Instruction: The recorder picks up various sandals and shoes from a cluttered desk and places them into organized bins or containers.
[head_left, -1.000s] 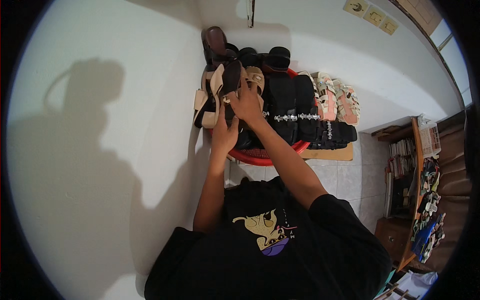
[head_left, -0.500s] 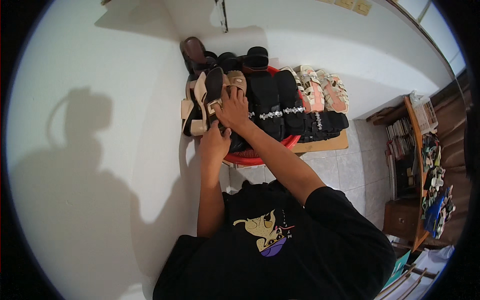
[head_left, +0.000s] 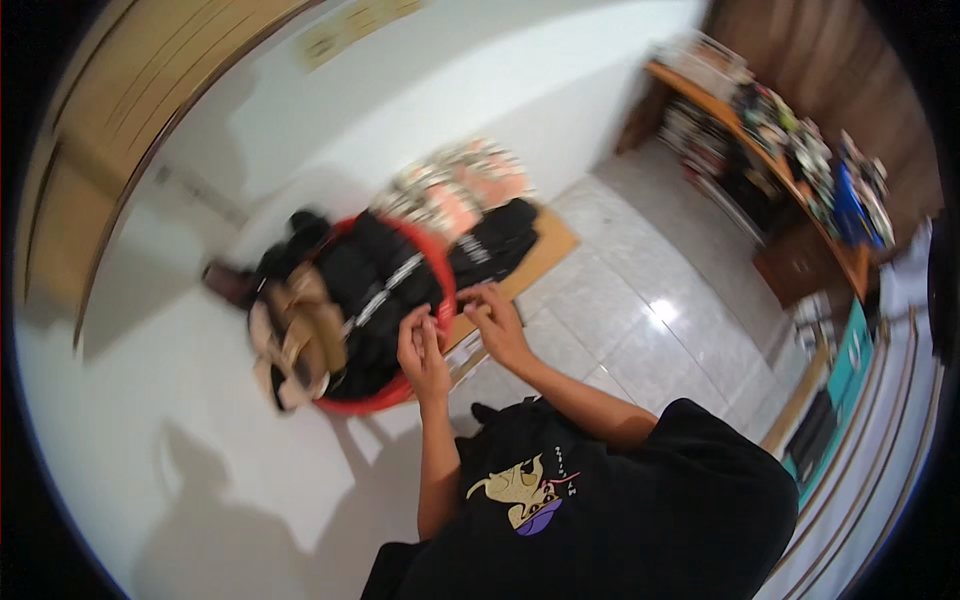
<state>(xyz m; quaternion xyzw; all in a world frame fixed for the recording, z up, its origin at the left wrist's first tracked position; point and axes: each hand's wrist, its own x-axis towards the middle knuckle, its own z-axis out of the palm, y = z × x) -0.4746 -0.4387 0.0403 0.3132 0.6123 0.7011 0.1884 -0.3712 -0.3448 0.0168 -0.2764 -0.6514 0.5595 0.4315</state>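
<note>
Beside the near rim of a red basket [head_left: 436,262] are both of my hands, away from the shoes. My left hand [head_left: 425,358] is raised with loosely bent fingers and appears to hold nothing. A little to its right, my right hand [head_left: 496,325] points its fingers leftward, also loosely bent and seemingly holding nothing. The basket is heaped with black sandals [head_left: 375,270] with sparkling straps. Beige and brown sandals [head_left: 305,330] rest at its left side. Motion smears the shoes and softens the fingers.
Cream and pink sandals [head_left: 465,180] and a pile of black sandals [head_left: 495,240] lie right of the basket on a cardboard sheet [head_left: 552,248]. Across the tiled floor [head_left: 640,290] stands a wooden shelf [head_left: 720,112] with books and assorted items. White walls stand behind and left.
Both hands have let go of the beige and brown sandal and drawn back toward me, right of the basket. My view has swung to the right, showing more floor and shelf.
</note>
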